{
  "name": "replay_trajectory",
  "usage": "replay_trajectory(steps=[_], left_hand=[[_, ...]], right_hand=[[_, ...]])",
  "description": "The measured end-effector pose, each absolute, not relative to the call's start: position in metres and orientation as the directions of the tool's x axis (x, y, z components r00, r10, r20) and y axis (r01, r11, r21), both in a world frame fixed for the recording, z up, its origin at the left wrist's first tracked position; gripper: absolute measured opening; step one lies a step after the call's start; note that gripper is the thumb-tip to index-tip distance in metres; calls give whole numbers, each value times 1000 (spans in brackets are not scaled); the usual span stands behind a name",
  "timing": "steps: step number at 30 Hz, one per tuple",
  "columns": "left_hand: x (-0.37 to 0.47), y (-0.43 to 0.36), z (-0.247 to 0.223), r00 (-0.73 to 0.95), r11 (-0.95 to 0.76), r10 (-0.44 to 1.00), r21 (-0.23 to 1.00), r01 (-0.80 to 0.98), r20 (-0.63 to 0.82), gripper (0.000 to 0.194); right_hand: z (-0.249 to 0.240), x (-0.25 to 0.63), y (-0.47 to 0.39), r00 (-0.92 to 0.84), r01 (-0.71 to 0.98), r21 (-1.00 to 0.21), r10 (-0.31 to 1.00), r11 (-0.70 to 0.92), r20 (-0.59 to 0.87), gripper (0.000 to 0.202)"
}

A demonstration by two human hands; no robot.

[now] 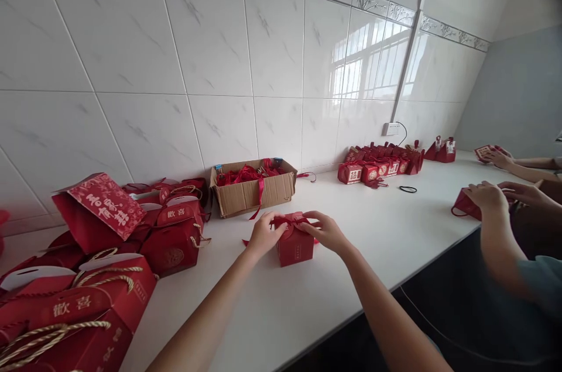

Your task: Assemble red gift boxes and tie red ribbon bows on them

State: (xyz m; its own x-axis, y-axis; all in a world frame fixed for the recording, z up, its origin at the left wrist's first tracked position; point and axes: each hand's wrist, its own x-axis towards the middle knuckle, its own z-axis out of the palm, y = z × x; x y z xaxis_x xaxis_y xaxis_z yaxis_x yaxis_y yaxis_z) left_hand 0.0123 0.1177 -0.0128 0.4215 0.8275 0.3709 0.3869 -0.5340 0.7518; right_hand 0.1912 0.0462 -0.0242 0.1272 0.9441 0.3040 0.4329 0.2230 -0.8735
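In front of me a small red gift box stands upright on the white counter. A red ribbon crosses its top, with loose ends showing at both sides of the box. My left hand pinches the ribbon at the top left. From the right, my right hand has its fingers closed on the ribbon too. Both hands touch the top of the box. The fingers partly cover the ribbon, so I cannot tell whether it is knotted.
A cardboard box of red ribbons stands behind, against the tiled wall. Red gift bags with rope handles pile up at left. Finished-looking small boxes line the back right, near a black ring. Co-workers' hands hold red boxes at far right.
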Motion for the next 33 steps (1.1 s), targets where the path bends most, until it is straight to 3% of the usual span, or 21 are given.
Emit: replay_trajectory(steps=[15,21,26,33], left_hand=[[-7,80,-3,610,-554,743,764,332,274,21],[-7,78,-7,593,-532,763,770,352,256,22],[-9,84,-14,496,-414,852,797,440,168,45],[-11,86,-8,631,-302,775,890,340,22,47]], right_hand=[[-27,179,-10,199,483,-843,907,239,371,22],[-42,177,-12,280,404,-872,870,276,406,26],[-49,178,-9,319,299,-925,888,237,330,31],[-38,188,-3,211,236,-955,950,179,230,38]])
